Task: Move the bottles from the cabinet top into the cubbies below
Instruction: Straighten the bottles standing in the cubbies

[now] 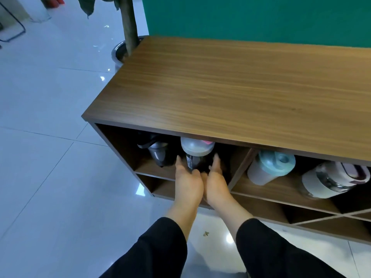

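Head view of a wooden cabinet standing before a green panel; no bottles remain on the part of its top that shows. Both hands reach into the upper-left cubby, at the cabinet's left end. The left hand and the right hand cup the lower body of a dark bottle with a grey lid from either side, fingers extended along its flanks and touching it; the grip appears loose, steadying rather than clenched. The bottle leans forward, lid toward the cubby's front edge and just under the top board. Just beside it on the left, in the same cubby, stands a black bottle, close enough that the two may touch. In the next upper cubby to the right lie a pale bottle with a teal lid and a white-banded bottle, both tilted.

The step in hand is judged to be seating this bottle. To do it well, push the base back until it rests flat on the cubby floor, keep the lid clear of the top board, avoid nudging the black neighbour, and let go only once the bottle stands without leaning.
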Demonstrator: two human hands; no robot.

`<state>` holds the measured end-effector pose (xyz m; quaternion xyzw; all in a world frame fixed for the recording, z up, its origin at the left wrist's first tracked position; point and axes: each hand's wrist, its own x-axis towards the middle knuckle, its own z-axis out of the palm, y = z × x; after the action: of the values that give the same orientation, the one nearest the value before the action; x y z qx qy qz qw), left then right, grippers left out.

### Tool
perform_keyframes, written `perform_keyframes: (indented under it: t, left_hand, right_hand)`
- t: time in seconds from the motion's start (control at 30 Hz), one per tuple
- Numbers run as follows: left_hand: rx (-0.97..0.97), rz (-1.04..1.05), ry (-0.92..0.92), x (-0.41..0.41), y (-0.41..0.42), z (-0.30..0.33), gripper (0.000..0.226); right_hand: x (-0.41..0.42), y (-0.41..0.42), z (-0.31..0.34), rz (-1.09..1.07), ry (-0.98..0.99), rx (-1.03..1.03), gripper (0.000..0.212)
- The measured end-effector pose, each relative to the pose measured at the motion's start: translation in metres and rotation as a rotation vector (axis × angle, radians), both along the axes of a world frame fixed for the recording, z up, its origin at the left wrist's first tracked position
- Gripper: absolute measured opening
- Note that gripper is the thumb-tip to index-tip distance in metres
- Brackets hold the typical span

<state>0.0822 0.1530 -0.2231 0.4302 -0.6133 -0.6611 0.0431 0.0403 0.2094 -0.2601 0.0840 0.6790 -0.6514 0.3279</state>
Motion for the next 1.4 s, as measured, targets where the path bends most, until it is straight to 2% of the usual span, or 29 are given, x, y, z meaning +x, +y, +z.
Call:
perform_keyframes:
  t: [0.07,0.1,0.17,0.2,0.3,0.77,0.9,1.03,1.13,1.2,1.3,1.4]
  left_hand:
    - [-0.008,-0.038,0.017,-0.002,-0.004,-0.003,0.076]
    - [-0.01,-0.064,0.029,-0.002,-0.006,-0.004,0.077]
    - [-0.02,-0.119,0.061,-0.003,-0.01,-0.006,0.079]
    - [-0.027,-0.142,0.076,-0.003,-0.014,-0.008,0.079]
    - [-0.001,-0.166,0.097,-0.007,-0.027,-0.017,0.077]
    - [-0.003,-0.285,0.104,-0.022,-0.047,-0.026,0.063]
    - [0.071,-0.143,0.098,-0.017,-0.044,-0.027,0.06]
    - [0.211,0.271,-0.039,-0.005,-0.051,-0.042,0.027]
    - [0.187,0.509,-0.06,0.001,-0.071,-0.041,0.026]
    - [0.085,0.53,-0.023,0.001,-0.087,-0.033,0.039]
    - [0.038,0.421,0.057,-0.002,-0.103,-0.027,0.06]
    - [-0.016,0.296,0.099,-0.002,-0.115,-0.028,0.064]
  right_hand:
    - [-0.011,-0.005,-0.014,-0.009,-0.051,-0.01,0.097]
    - [-0.013,-0.01,-0.011,0.009,-0.011,0.119,0.09]
    - [-0.015,-0.013,-0.013,0.016,-0.005,0.078,0.068]
    - [-0.012,-0.014,-0.009,0.036,0.051,0.1,0.065]
    - [-0.002,-0.011,-0.004,0.045,0.194,0.175,0.077]
    - [0.014,0.007,-0.007,0.149,0.236,0.239,0.081]
    - [0.015,0.011,-0.001,0.175,0.201,0.288,0.075]
    - [0.031,0.013,0.004,0.331,0.199,0.377,0.048]
    - [0.043,0.0,0.007,0.45,0.245,0.354,0.046]
    - [0.044,-0.012,0.004,0.483,0.273,0.303,0.052]
    - [0.041,-0.033,0.002,0.459,0.264,0.249,0.06]
    - [0.029,-0.056,0.003,0.435,0.265,0.237,0.066]
